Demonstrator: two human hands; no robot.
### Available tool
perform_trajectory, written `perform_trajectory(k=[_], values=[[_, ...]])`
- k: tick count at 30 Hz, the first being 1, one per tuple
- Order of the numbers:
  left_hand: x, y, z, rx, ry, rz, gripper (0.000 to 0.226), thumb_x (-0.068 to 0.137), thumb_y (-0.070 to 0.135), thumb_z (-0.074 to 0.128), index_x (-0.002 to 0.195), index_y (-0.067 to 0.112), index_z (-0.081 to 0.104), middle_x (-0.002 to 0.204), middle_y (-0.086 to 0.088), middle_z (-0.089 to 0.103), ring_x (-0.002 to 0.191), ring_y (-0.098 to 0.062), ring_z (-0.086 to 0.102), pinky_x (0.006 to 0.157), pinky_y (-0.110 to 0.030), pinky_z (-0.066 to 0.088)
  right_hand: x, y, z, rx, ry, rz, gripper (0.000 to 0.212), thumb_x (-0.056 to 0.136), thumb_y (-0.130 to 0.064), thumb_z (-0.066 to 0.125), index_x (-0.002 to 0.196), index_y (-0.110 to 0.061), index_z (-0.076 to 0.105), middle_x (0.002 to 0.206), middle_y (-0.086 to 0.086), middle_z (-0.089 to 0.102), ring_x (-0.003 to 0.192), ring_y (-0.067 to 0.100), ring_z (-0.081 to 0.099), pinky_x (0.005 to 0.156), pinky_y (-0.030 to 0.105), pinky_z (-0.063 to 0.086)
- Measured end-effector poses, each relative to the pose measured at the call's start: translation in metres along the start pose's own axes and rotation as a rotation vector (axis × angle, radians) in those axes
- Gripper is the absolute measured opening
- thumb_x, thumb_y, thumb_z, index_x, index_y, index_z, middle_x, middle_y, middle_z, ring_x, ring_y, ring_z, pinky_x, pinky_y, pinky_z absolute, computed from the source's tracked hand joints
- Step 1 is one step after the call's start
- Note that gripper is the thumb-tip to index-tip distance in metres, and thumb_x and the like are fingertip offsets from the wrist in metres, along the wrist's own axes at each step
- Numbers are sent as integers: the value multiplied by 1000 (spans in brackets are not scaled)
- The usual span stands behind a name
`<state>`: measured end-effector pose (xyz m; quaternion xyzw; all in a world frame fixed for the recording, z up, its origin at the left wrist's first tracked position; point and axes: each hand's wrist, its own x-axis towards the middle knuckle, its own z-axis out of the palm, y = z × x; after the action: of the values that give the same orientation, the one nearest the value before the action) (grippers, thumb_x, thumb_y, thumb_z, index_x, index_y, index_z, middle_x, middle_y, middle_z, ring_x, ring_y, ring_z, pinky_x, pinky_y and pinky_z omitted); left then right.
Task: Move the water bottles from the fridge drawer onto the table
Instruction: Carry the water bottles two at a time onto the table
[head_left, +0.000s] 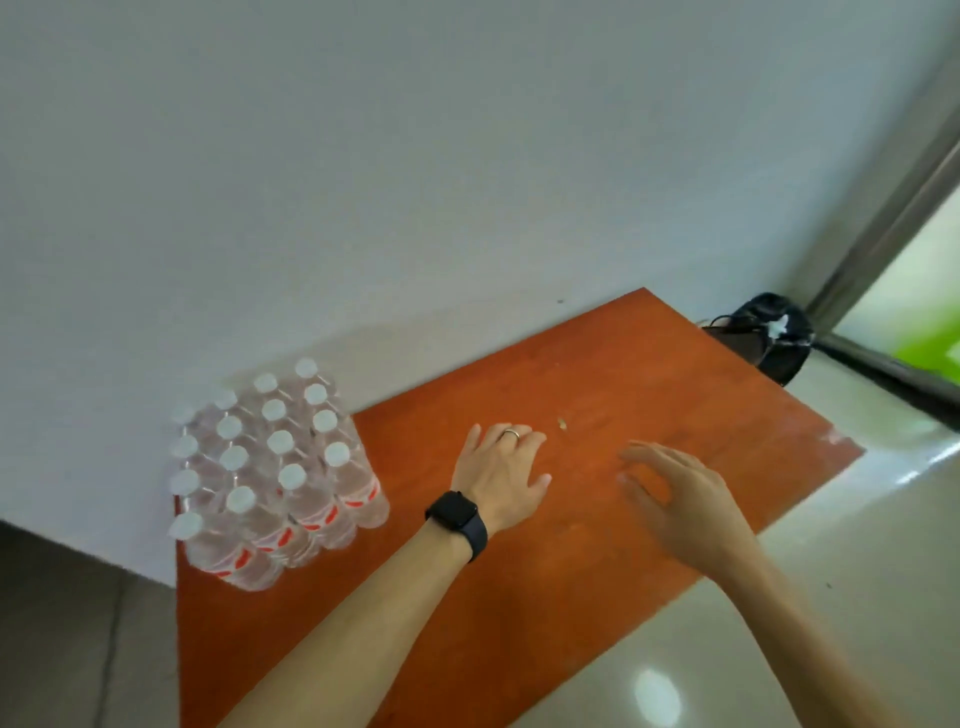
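Head camera: an orange table (649, 374) fills the middle. Water bottles (270, 467), white-capped, stand packed together at its 9 o'clock edge. Left hand (501, 470), at centre, and right hand (680, 499), toward 3 o'clock, are both released, fingers loose, grasping nothing.

A block of clear water bottles (275, 467) with white caps and red labels stands upright at the left corner of an orange-brown table (519, 597), against a white wall (363, 182). The left hand (504, 467), with a ring (511, 433) and a black smartwatch (457, 517), lies palm down over the tabletop just right of them. The blurred right hand (680, 499) hovers alongside, fingers loosely curved and holding nothing. A black-bagged bin (774, 338) sits past the far end.
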<state>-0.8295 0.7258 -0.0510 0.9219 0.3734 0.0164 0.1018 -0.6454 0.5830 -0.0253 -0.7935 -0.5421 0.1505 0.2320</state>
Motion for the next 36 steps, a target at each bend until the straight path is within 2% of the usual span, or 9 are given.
perform_trajectory(k=[9, 14, 19, 22, 27, 36], values=[[43, 285, 1, -11, 31, 405, 57, 96, 55, 48, 148, 32, 39, 152, 4, 43, 144, -17, 33, 121, -47, 21, -164, 159, -154, -71, 346, 304, 33, 98, -49, 54, 130, -42, 60, 141, -17, 55, 140, 12, 41, 113, 36, 36], [42, 462, 1, -39, 61, 658, 55, 95, 54, 50, 145, 33, 43, 148, 5, 48, 138, -18, 40, 116, -44, 29, -276, 237, -240, -67, 543, 458, 34, 98, -46, 56, 131, -37, 61, 139, -12, 58, 135, 12, 46, 112, 35, 39], [20, 620, 1, -131, 62, 863, 55, 96, 51, 51, 147, 32, 42, 148, 4, 49, 138, -19, 41, 116, -40, 30, -383, 299, -309, -107, 693, 609, 39, 98, -46, 55, 134, -33, 59, 137, -12, 58, 134, 10, 45, 111, 29, 36], [9, 700, 7, -173, 63, 967, 54, 95, 49, 53, 146, 33, 44, 146, 6, 50, 137, -18, 41, 116, -38, 29, -438, 334, -339, -124, 756, 707, 41, 98, -45, 55, 136, -31, 58, 137, -14, 57, 134, 8, 44, 110, 25, 32], [-4, 811, 21, -201, 57, 1089, 52, 96, 47, 53, 145, 31, 44, 142, 3, 53, 133, -19, 45, 115, -38, 31, -501, 403, -386, -141, 825, 829, 41, 97, -46, 56, 136, -34, 57, 137, -15, 58, 133, 10, 46, 112, 33, 38], [41, 991, 81, -204, -14, 1160, 53, 99, 51, 47, 148, 34, 38, 149, 5, 46, 138, -16, 39, 118, -39, 29, -557, 559, -470, -120, 834, 973, 43, 98, -47, 54, 139, -36, 53, 141, -15, 54, 134, 10, 44, 108, 30, 36]])
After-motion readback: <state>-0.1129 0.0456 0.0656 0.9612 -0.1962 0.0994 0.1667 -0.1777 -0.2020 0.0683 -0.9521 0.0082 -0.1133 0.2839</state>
